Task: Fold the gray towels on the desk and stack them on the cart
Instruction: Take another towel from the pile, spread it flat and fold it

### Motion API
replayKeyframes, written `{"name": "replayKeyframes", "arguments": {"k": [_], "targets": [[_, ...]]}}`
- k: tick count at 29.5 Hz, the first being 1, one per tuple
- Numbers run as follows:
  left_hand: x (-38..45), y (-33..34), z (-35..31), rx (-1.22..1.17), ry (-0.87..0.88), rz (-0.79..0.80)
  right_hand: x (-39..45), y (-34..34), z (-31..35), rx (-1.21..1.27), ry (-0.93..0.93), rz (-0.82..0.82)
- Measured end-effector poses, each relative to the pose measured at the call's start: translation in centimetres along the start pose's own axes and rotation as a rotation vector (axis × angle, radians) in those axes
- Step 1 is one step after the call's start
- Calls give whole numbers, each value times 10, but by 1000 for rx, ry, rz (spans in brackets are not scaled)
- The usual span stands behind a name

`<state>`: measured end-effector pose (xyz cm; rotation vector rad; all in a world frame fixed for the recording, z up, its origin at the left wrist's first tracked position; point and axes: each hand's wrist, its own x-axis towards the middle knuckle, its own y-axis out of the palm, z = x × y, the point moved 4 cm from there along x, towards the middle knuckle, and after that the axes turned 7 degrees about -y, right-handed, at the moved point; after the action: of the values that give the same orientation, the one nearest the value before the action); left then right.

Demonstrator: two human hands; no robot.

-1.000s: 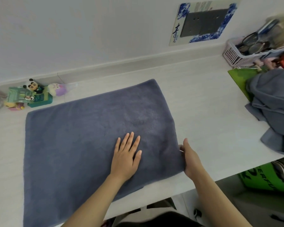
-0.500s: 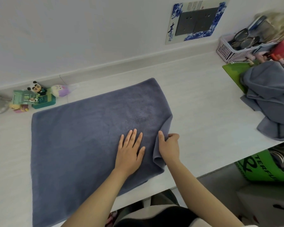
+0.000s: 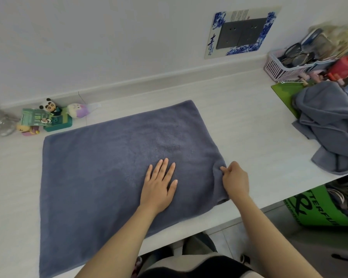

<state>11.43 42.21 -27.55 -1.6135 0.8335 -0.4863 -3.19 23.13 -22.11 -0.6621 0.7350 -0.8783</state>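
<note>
Two hands: left hand [image 3: 158, 189] flat on gray towel [image 3: 100, 169], right hand [image 3: 235, 180] pinching edge.

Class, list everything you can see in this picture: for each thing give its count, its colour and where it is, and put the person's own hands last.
spread towel: one, gray, flat on the desk.
crumpled towels: count unclear, gray, heaped at the desk's right end.
desk: one, white, along the wall.
basket: one, pink, back right, holding glasses.
green mat: one, under the heap.
toy figures: several, mixed colours, back left.
socket panel: one, dark with blue-white frame, on the wall.
green bag: one, below the desk, right.
left hand: flat on the spread towel.
right hand: pinches the towel's right edge.
</note>
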Motion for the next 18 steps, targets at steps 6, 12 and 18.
{"name": "replayKeyframes", "arguments": {"k": [6,12,18], "targets": [[-1,3,-2,73,10,21,8,-14,-19,-116,35,82],[-5,6,-14,87,29,47,-6,-1,-30,-142,98,263],[-5,8,-14,114,25,31,-8,-5,-34,-249,37,79]]}}
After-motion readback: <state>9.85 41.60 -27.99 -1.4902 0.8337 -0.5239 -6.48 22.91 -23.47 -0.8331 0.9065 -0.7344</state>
